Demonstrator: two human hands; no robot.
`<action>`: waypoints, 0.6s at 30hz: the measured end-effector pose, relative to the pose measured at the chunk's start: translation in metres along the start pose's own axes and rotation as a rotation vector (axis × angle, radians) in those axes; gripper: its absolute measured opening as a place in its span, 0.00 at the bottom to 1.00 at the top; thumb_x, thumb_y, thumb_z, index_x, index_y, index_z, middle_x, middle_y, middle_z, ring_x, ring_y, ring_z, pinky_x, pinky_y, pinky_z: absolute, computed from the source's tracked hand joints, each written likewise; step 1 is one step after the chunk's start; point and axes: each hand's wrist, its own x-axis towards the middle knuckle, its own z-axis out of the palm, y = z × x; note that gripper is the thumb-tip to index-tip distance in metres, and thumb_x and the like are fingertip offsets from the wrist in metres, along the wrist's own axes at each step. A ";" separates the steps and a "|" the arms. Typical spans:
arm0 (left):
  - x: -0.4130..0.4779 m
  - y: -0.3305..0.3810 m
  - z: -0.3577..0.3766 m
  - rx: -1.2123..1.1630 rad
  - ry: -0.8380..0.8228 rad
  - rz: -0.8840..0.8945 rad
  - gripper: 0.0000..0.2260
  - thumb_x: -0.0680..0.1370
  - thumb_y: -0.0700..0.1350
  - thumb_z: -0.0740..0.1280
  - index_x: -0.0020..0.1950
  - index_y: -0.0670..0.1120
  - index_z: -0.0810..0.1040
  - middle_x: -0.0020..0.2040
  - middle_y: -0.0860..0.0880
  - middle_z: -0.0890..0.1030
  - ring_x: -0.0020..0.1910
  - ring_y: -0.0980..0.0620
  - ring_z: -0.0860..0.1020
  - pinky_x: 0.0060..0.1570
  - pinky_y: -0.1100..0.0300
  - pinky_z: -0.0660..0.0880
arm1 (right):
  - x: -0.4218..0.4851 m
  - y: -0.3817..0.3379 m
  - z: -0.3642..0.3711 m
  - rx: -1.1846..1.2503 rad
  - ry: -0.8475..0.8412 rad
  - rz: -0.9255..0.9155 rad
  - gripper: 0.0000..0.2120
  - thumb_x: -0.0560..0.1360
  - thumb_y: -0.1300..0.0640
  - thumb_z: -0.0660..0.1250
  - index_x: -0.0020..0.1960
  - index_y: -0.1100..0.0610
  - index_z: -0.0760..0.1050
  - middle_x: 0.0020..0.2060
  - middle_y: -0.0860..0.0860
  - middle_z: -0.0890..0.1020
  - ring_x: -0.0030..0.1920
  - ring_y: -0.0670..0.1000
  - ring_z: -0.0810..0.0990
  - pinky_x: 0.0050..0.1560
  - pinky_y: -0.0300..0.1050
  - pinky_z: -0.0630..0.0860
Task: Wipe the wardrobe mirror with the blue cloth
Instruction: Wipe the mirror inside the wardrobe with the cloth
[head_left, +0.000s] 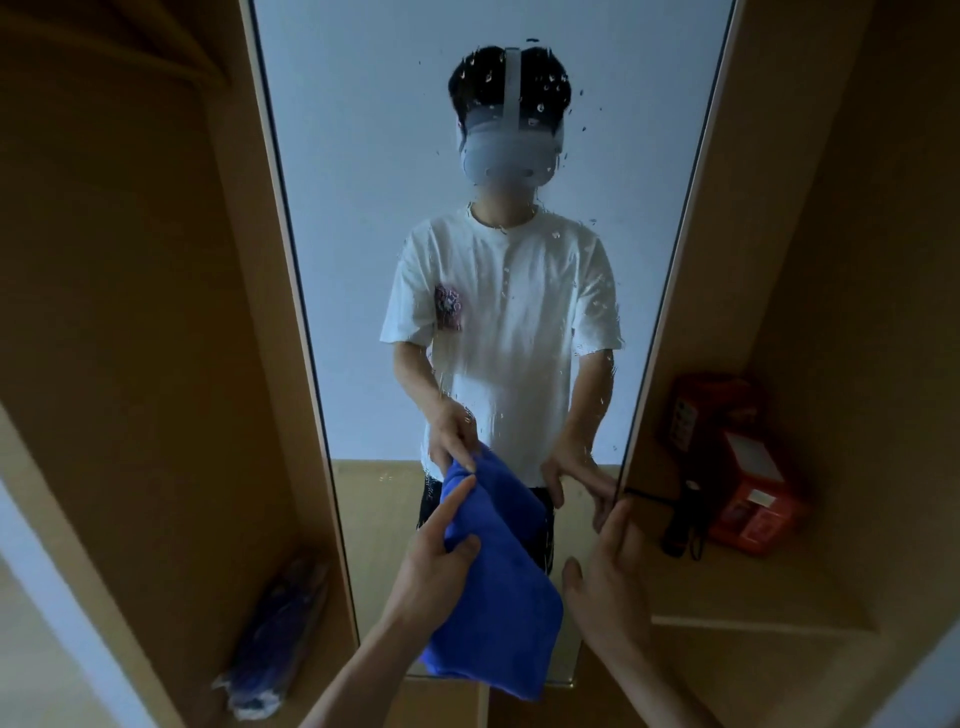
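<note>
Blue terry cloth (498, 582) hangs folded against the bottom of the tall narrow wardrobe mirror (363, 208). It is pinched near its top between the thumb and fingers of the left hand (436, 564), forefinger stretched along it. The right hand (610, 571) is spread flat and holds nothing, fingertips at the glass's right edge. Water droplets (540, 107) speckle most of the pane, so the wiping seems barely begun, with nearly all the glass left.

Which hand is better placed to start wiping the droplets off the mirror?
Left. The left hand grips the blue cloth, which touches the mirror below the droplets. The right hand holds nothing, its fingers at the mirror's right edge.
</note>
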 end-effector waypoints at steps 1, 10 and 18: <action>-0.001 0.001 0.001 0.007 0.002 0.002 0.29 0.83 0.35 0.62 0.75 0.66 0.67 0.63 0.68 0.71 0.51 0.80 0.74 0.43 0.77 0.74 | 0.000 -0.001 -0.001 0.001 -0.005 0.000 0.49 0.80 0.52 0.66 0.80 0.56 0.29 0.77 0.53 0.49 0.54 0.46 0.78 0.31 0.28 0.64; -0.013 0.010 0.004 0.028 0.024 0.016 0.29 0.84 0.38 0.62 0.76 0.67 0.65 0.75 0.57 0.68 0.66 0.55 0.72 0.54 0.66 0.74 | -0.003 -0.003 -0.025 0.060 -0.059 -0.025 0.43 0.82 0.54 0.64 0.81 0.57 0.35 0.79 0.54 0.50 0.52 0.50 0.81 0.33 0.29 0.69; -0.014 0.025 0.011 0.098 0.032 0.053 0.28 0.84 0.41 0.62 0.79 0.64 0.61 0.78 0.52 0.68 0.67 0.51 0.73 0.60 0.55 0.77 | -0.012 -0.012 -0.042 0.049 -0.032 -0.161 0.44 0.80 0.53 0.65 0.82 0.54 0.35 0.79 0.52 0.47 0.62 0.52 0.78 0.49 0.36 0.77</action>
